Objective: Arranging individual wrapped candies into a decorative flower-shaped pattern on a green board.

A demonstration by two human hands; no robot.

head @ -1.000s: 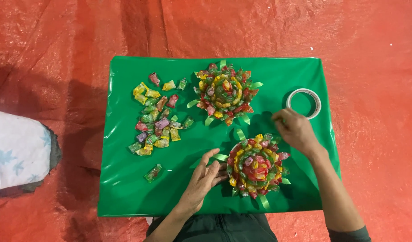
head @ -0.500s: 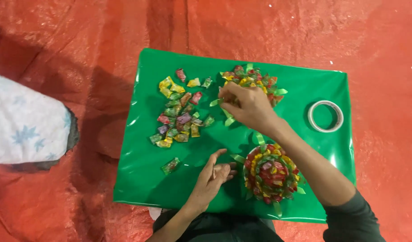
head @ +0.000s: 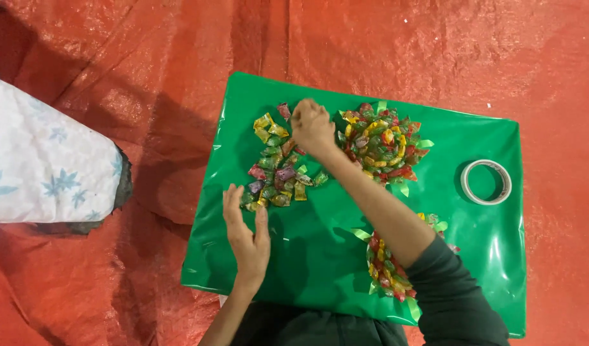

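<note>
Right hand (head: 312,126) fist-closed above loose wrapped candies (head: 276,168), contents unseen; left hand (head: 246,229) flat, fingers spread, empty, on green sheet (head: 307,256).

Bright overhead light, glossy glare

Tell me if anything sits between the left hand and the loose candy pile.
Nothing visible does. The left hand lies flat on the green sheet, fingertips right at the near edge of the candy pile. The right hand is closed over the pile's far side, clear of the left.
</note>
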